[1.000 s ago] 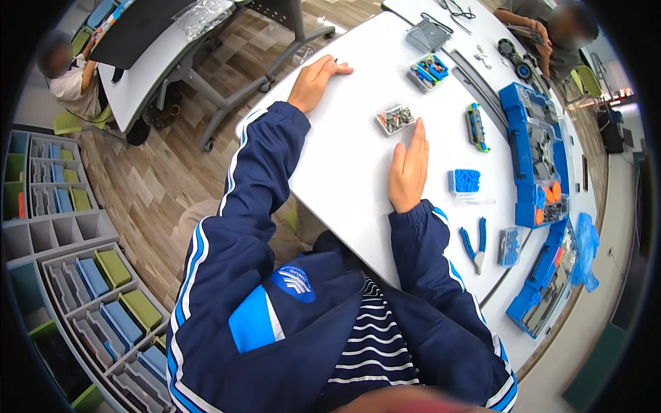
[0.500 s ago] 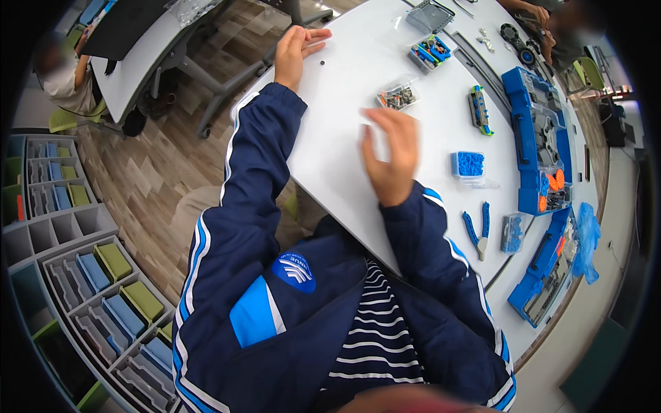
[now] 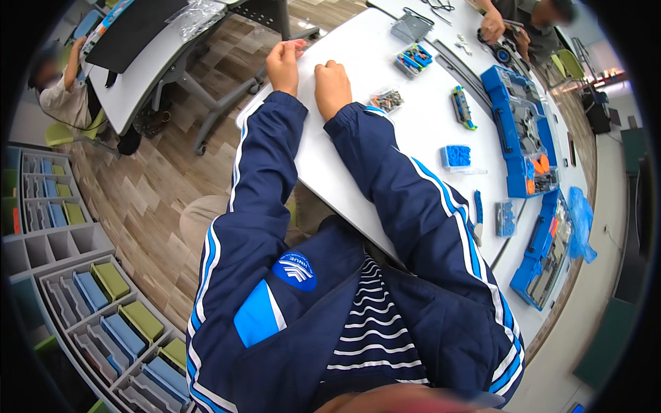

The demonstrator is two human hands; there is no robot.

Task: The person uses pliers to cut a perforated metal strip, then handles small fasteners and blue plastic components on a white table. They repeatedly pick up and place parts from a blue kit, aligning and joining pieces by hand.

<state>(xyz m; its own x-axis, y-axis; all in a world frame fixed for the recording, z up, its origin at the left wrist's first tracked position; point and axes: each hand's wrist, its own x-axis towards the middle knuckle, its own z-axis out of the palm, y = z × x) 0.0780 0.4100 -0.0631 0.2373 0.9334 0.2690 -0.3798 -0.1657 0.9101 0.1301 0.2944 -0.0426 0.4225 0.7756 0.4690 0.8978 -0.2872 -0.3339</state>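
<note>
My left hand [image 3: 284, 67] is at the far left edge of the white table [image 3: 327, 155], its fingers loosely bent toward the right and nothing visible in them. Close beside it, my right hand [image 3: 333, 88] rests on the tabletop with its fingers curled down. Whatever the right fingertips may hold is hidden beneath them. To the right of that hand stands a small clear box of metal-coloured small parts [image 3: 387, 100].
Rightward lie a box of coloured parts [image 3: 414, 60], a blue-green block assembly [image 3: 463, 108], a tub of blue pegs [image 3: 456, 156], blue-handled pliers [image 3: 478, 210] partly behind my sleeve, and a blue case [image 3: 509, 124]. A co-worker's hand [image 3: 491, 26] is at a wheeled build.
My right hand has swung left and forward to beside my left hand, and its fingers have curled. The small dark piece on the table is now out of sight. The view has shifted slightly.
</note>
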